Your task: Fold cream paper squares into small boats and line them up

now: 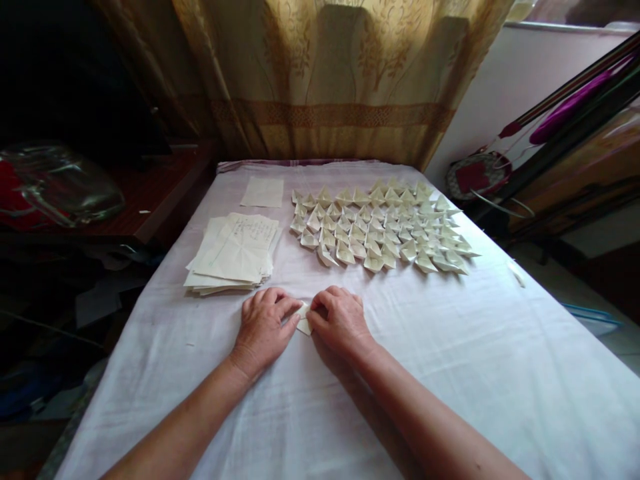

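Observation:
A small folded piece of paper [304, 325] lies between my two hands, low over the white cloth. My left hand [265, 325] pinches its left side with thumb and forefinger. On the other side, my right hand [342, 320] grips the right edge, its fingers curled and partly hiding the paper. Just beyond my left hand rests a stack of paper sheets [235, 250], the top one creased and marked with handwriting. Farther off lies a single square sheet [263, 192]. Many folded paper boats [360, 230] stand in close rows beyond my right hand.
A white cloth [450, 373] covers the table. To the left, a clear glass jar [70, 190] lies on a dark wooden cabinet [165, 193]. A gold curtain [320, 80] hangs at the far edge. A patterned bag [477, 175] is off to the right.

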Available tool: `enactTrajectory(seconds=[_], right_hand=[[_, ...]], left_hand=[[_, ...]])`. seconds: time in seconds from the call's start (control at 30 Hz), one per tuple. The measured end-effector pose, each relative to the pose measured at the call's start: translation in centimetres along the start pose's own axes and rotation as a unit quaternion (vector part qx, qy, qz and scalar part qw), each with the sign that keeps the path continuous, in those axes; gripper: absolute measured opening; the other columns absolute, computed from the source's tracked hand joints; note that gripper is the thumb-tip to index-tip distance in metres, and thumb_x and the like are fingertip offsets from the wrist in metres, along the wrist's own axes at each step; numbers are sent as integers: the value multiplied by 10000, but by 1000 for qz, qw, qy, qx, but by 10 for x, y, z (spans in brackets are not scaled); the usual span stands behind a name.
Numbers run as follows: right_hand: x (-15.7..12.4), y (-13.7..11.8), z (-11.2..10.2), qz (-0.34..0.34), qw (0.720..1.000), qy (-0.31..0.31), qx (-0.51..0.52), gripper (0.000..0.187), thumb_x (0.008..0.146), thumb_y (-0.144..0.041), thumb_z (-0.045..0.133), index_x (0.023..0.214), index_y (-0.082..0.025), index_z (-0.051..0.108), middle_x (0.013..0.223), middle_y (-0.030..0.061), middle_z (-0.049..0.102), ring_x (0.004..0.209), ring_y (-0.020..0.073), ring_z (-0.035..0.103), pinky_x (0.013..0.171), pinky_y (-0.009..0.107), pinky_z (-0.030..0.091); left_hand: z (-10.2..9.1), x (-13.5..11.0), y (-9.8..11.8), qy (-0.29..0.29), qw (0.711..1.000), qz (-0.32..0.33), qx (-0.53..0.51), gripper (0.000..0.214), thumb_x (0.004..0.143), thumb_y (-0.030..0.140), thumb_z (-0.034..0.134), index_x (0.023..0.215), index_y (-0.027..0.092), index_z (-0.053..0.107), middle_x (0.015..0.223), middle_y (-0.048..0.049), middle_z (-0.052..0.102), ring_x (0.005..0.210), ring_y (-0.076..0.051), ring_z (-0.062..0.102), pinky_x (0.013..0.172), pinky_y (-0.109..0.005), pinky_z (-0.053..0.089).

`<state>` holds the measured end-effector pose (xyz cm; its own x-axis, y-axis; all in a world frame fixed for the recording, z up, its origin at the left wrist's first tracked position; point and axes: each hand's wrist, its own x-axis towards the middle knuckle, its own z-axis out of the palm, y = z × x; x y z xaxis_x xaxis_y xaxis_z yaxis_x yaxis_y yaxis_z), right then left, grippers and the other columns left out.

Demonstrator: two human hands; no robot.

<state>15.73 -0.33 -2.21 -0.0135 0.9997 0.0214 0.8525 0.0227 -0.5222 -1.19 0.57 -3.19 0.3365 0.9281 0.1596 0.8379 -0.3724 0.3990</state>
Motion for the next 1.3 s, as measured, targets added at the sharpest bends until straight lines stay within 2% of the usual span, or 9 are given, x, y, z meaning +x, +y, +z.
enactTrajectory(seconds=[0.37,0.57,1.1,1.23,1.3], right_hand=[[-4,-1,9,-15,998,45,-30,30,788,-230,649,770,-222,672,844,15,646,859,183,549,774,325,260],[-4,-2,7,-18,998,46,-26,33,787,-246,657,772,-217,664,849,22,645,864,190,543,786,328,265],[-5,-4,7,-21,998,37,-53,75,804,-283,672,794,-213,649,844,29,625,846,203,522,785,339,269],[-6,5,4,-42,999,32,-10,26,825,-220,657,799,-216,657,853,12,646,863,185,550,788,322,274],[-7,10,2,-52,998,36,9,67,843,-172,629,807,-217,663,852,3,657,865,176,561,781,315,274]], left_hand=[[0,4,-1,7,1000,7,-14,126,844,246,656,939,291,726,1025,-8,654,1015,-223,579,902,-386,400],[2,5,0,23,1000,6,-17,91,838,264,682,917,288,722,992,-3,661,1000,-216,585,904,-375,397],[4,5,-2,18,1000,4,-21,132,819,223,703,929,297,708,1010,1,661,1033,-228,589,903,-391,385],[4,5,-2,11,1000,3,-27,134,832,219,684,939,297,704,1022,0,663,1050,-233,589,910,-397,383],[5,5,-3,12,1000,0,-27,141,839,217,670,949,298,708,1032,1,666,1047,-230,590,917,-397,383]])
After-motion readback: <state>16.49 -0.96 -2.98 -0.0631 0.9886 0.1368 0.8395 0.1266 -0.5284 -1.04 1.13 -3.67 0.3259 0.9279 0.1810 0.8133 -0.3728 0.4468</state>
